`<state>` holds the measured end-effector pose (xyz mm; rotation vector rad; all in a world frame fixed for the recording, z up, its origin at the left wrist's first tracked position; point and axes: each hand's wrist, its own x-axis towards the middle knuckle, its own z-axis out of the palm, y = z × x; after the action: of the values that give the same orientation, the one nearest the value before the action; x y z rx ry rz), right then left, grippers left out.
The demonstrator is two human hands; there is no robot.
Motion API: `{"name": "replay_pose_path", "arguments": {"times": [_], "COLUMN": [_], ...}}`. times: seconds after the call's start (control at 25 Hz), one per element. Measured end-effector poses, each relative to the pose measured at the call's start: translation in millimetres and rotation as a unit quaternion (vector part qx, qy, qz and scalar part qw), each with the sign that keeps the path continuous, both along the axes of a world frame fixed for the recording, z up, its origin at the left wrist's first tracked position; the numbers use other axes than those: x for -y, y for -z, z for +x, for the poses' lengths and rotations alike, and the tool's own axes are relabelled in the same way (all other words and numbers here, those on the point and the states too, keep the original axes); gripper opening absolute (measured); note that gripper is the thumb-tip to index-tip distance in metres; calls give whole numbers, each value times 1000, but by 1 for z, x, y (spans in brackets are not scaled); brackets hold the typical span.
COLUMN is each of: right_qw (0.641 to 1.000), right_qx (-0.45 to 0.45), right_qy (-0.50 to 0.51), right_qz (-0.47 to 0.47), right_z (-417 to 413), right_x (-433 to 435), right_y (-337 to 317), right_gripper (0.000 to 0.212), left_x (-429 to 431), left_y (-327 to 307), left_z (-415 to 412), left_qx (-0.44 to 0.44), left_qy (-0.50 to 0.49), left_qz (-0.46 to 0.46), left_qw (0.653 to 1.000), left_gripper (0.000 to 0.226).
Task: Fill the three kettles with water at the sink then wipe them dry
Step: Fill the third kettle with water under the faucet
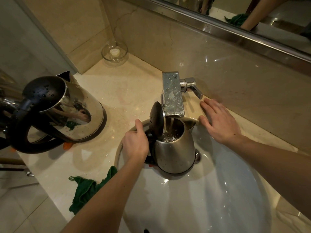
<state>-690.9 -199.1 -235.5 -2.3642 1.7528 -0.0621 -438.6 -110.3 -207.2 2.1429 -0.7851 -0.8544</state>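
Filling is under way at centre frame: the left hand (135,143) grips the black handle of a steel kettle (175,153) standing in the sink (218,199), lid (156,118) tipped open, water running in from the tap (173,96). The right hand (220,123) is spread, holding nothing, just beside the tap lever (193,88). A second kettle (67,111) at left on the counter (126,84), lid down and beaded with drops, looks filled but unwiped. The green cloth (84,190) lies at lower left; whether a third stands at the far left edge I cannot tell.
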Motion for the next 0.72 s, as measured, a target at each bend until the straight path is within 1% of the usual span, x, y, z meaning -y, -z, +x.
{"name": "replay_pose_path", "arguments": {"times": [0.32,0.48,0.72], "right_qw": [1000,1000,1000], "right_qx": [1,3,0], "right_qy": [0,-2,1], "right_qz": [-1,0,2], "right_z": [0,-1,0], "right_x": [0,0,-1], "right_y": [0,0,-1], "right_gripper": [69,75,72], "left_x": [-1,0,-1], "left_y": [1,1,4], "left_z": [1,0,1], "left_qx": [-5,-6,-2], "left_qy": [-2,-2,-2], "left_qz": [-1,2,6], "left_qw": [1000,1000,1000], "left_gripper": [56,58,58]}}
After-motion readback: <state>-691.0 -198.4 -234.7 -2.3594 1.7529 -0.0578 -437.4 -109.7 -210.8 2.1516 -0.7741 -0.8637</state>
